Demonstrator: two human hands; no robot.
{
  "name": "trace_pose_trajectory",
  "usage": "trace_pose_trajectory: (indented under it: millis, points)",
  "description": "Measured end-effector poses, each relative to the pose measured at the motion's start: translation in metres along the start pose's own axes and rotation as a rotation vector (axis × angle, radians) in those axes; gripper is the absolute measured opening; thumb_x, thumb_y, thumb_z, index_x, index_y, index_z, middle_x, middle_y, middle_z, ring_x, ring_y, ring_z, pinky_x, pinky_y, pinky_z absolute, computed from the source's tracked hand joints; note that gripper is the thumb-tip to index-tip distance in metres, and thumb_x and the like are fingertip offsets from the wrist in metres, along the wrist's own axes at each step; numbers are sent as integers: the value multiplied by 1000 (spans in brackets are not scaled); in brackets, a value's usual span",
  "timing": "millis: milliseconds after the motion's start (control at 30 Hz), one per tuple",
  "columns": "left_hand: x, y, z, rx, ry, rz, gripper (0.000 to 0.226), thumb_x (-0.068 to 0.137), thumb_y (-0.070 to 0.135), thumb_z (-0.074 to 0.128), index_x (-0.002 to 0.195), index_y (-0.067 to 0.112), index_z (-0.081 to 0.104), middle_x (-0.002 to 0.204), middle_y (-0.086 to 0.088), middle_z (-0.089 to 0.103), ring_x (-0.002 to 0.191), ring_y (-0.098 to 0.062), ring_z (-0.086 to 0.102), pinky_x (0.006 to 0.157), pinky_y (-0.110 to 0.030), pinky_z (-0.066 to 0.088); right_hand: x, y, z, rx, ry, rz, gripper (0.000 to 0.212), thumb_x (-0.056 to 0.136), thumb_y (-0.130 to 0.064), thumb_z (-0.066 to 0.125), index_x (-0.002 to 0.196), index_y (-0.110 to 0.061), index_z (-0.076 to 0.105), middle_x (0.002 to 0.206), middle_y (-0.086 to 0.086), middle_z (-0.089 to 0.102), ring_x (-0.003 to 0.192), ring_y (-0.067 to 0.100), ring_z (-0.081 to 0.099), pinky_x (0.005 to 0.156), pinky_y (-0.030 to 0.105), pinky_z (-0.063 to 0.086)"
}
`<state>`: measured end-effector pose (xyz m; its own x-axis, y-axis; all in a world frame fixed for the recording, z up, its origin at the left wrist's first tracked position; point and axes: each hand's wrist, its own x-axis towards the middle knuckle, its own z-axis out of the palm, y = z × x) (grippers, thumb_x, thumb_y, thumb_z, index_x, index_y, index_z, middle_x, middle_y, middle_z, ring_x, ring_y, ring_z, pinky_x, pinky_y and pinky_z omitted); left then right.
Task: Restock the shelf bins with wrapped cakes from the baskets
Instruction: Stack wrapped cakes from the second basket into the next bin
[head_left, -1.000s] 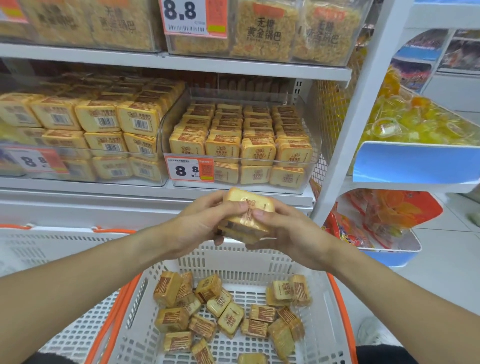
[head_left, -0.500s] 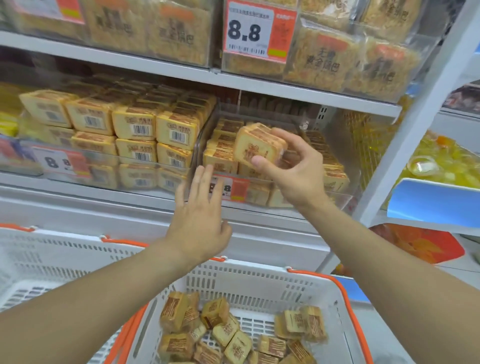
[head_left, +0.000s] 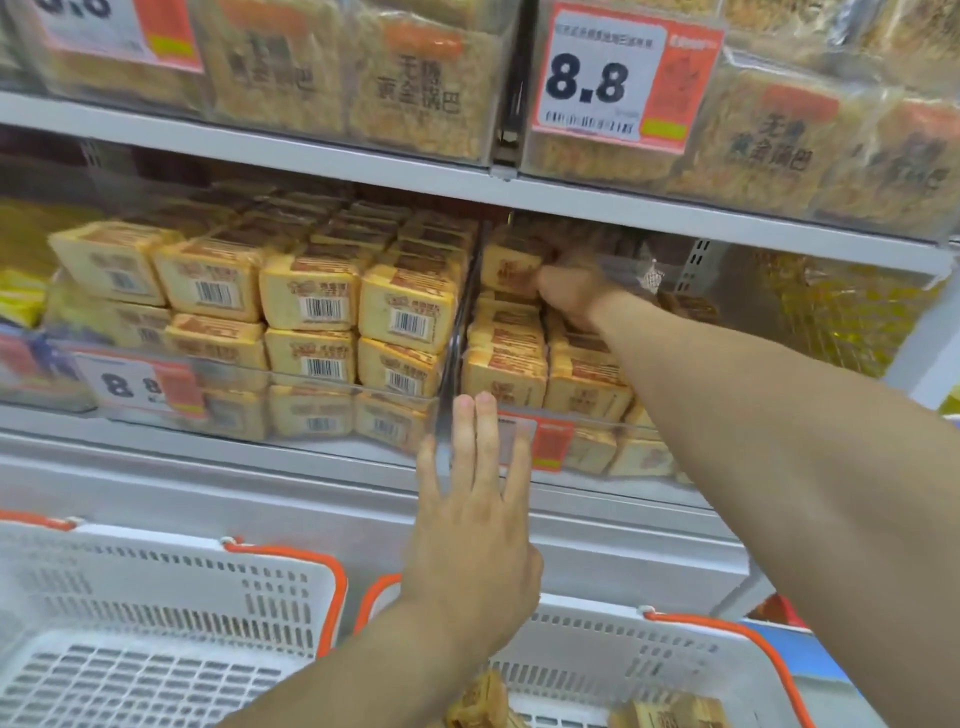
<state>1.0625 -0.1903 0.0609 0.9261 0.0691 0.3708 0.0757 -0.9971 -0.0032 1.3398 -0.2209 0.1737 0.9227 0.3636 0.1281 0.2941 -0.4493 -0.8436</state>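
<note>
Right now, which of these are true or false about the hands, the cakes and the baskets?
1. The right hand holds a wrapped cake inside the right shelf bin. True.
2. The left hand grips a cake. False: its fingers are straight, laid flat against the bin's clear front.
3. The price tag on the upper shelf reads 8.8. True.
4. The left basket is piled with cakes. False: its visible part shows none; the few cakes in view lie in the right basket.
5. The cakes in the left bin show barcodes. True.
</note>
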Motion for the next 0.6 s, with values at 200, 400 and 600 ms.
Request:
trace_pose_trajectory:
  millis: [200,400,600]
  points:
    - [2,-3,7,-22,87,9,85,64,38,61,142,4,55,159,-30,25,148,-48,25,109,-63,23,4,-4,5,-386,117,-32,67,90,-40,69,146,-16,43,140,9,57,129,30,54,109,43,45]
    - [2,-3,10,11,61,-4,84,65,36,56,142,4,55,162,-28,19,150,-46,20,110,-64,26,-30,-10,-6,-490,149,17,62,95,-53,62,130,-3,55,117,10,64,113,29,62,84,31,46]
    - [-1,-2,-4,102,-102,-54,73,88,33,46,155,10,27,162,-21,-30,151,-37,-25,120,-63,8,-101,-18,-28,-372,178,-148,18,93,-21,68,108,-13,72,100,1,71,93,15,66,78,22,52]
